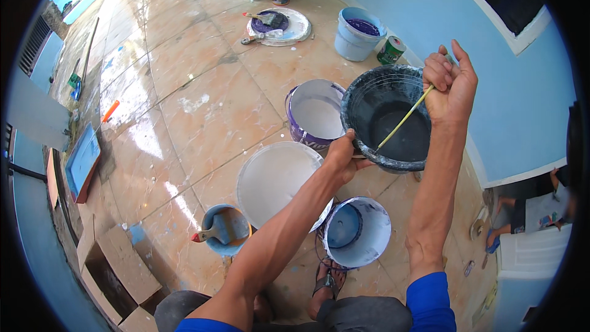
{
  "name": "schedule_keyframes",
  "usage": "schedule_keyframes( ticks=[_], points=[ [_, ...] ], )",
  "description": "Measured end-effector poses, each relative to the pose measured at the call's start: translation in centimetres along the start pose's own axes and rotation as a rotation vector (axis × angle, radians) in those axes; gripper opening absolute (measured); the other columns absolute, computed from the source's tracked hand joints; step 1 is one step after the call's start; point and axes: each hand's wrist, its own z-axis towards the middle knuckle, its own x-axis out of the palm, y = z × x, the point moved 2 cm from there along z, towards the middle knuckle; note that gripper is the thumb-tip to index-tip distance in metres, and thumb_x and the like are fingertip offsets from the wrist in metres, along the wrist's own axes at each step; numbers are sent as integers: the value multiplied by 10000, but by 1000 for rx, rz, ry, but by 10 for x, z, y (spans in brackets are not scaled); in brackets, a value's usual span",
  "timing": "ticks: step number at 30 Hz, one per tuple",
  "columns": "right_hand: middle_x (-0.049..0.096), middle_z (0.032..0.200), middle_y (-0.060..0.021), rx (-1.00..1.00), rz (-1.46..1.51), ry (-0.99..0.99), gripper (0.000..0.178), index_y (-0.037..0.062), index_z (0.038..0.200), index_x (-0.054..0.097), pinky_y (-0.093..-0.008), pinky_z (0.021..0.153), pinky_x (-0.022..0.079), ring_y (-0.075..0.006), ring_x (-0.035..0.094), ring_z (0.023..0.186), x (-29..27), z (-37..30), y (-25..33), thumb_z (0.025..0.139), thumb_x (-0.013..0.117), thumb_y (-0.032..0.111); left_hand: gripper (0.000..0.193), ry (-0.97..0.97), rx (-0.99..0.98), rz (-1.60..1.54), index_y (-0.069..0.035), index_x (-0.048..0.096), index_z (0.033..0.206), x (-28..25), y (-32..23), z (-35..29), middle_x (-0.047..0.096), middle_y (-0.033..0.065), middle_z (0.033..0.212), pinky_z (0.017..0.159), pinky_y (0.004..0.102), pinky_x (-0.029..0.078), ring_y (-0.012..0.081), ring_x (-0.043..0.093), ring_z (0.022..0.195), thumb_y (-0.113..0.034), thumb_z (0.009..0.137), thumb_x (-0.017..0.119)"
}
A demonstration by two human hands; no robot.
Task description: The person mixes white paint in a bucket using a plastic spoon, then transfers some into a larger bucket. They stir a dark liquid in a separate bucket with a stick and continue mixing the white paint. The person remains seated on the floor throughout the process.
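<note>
A black bucket (367, 99), its inside smeared with pale paint, is tilted toward me at the right of centre. My left hand (344, 160) is closed on its near rim, thumb over the edge. In a fist above the bucket's right side, my right hand (448, 86) grips a thin yellow-green stick (405, 118). The stick slants down across the bucket's mouth, its lower tip close to the near inner wall. Behind my left hand stands a purple-sided bucket (316, 114) coated white inside. A wide white tub (276, 175) sits left of it, partly hidden by my left forearm.
Near my feet are a white pail (358, 233) and a small blue pot (215, 224) with a paintbrush. Farther off stand a light-blue bucket (353, 46) of purple paint, a green can (391, 50) and a lid (298, 27) with brushes. A paint tray (86, 160) and cardboard box (126, 264) lie left.
</note>
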Motion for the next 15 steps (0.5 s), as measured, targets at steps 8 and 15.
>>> schedule_keyframes(
  ticks=[8,15],
  points=[
    [386,677,-5,28,-15,-14,252,2,984,439,-219,413,244,-68,309,487,5,3,-9,912,660,98,436,29,-10,-25,1,469,1317,-8,1,9,588,224,1218,865,417,549,302,633,1040,-311,1100,256],
    [390,677,-3,41,-24,2,251,9,966,455,-218,403,246,-66,309,477,7,1,-14,896,679,99,429,37,-15,-61,0,454,1327,-9,4,9,570,228,1242,875,418,567,309,636,1052,-300,1099,250]
  ],
)
